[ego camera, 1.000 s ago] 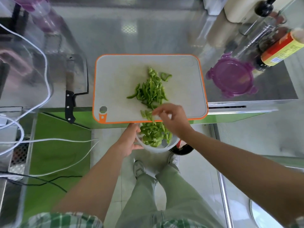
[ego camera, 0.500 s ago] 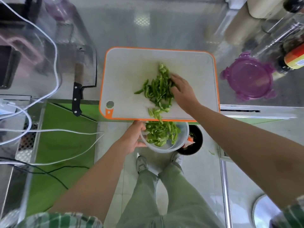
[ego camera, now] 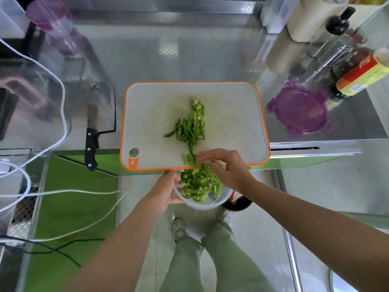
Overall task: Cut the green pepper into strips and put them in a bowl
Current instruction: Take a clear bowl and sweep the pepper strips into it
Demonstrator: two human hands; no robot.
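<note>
The right hand (ego camera: 227,171) is no longer against the right flank of the pile, where it lay half a second ago. It is now back at the near edge of the board (ego camera: 231,114), above the bowl (ego camera: 202,205), as it was one second ago. Its fingers curl over a few strips (ego camera: 192,160) at that edge. The stray piece seen one second ago at the far right of the pile is now merged into it, and the pile's right side is straighter.
</note>
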